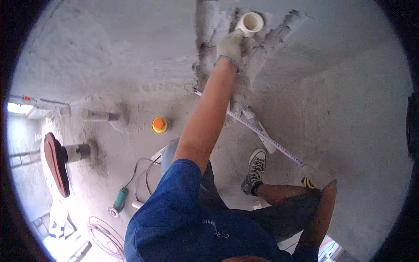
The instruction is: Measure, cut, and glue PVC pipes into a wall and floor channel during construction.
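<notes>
My left hand, in a pale knit glove with a blue cuff edge, reaches far forward to the wall. Its fingers close on a white plastic pipe fitting whose round open mouth faces me. At the lower right, beside my bent knee, my gloved right hand is closed around a yellow and black tape measure. From it the white tape blade runs out diagonally to the far left, passing behind my left forearm. Its far end shows near the base of the wall.
A white pipe piece lies beyond my shoe. To the left stand a yellow can with an orange cap, a grey pipe stub and a thicker pipe with a brown cover. A green angle grinder and coiled hose lie nearer.
</notes>
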Action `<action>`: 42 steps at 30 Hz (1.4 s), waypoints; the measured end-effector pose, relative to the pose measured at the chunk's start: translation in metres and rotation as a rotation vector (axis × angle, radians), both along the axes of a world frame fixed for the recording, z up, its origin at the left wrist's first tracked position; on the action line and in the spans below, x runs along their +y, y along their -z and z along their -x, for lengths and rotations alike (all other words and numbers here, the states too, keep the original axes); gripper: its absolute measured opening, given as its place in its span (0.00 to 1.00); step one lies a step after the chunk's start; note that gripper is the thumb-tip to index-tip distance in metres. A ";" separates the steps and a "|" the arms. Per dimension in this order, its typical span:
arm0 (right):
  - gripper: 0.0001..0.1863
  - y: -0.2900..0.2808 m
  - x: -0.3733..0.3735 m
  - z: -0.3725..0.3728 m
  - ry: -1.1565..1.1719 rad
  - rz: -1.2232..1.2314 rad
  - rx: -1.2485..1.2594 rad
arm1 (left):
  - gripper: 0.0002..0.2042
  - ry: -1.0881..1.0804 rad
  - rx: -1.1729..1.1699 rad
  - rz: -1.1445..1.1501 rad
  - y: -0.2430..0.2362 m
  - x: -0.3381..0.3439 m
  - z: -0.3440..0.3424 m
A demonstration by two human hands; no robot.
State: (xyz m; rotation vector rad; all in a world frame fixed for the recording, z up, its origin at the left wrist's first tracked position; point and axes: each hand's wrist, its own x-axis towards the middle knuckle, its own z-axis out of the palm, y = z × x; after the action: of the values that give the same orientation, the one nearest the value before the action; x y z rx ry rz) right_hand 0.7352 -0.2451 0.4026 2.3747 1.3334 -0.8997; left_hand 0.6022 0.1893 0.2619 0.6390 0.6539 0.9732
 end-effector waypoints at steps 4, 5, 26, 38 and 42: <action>0.20 -0.001 0.001 0.002 0.066 0.031 0.012 | 0.17 0.001 -0.058 -0.019 0.005 0.004 -0.003; 0.20 0.000 0.001 0.002 0.120 0.048 0.022 | 0.17 -0.007 -0.053 -0.034 0.005 0.004 -0.003; 0.22 0.004 -0.005 -0.001 0.111 0.084 -0.119 | 0.17 0.007 0.274 -0.377 0.005 0.009 0.001; 0.22 -0.024 -0.002 -0.013 -0.014 0.040 -0.552 | 0.12 0.213 -0.281 -0.124 0.006 0.010 0.006; 0.23 -0.063 0.059 -0.027 -0.055 0.221 -0.764 | 0.11 0.160 -0.251 -0.111 0.013 0.010 0.006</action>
State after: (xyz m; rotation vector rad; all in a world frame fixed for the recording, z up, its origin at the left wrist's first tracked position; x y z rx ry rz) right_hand 0.7621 -0.1862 0.4651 2.1430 0.9197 -0.0686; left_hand 0.5961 0.1993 0.2486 0.6439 0.3230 0.9259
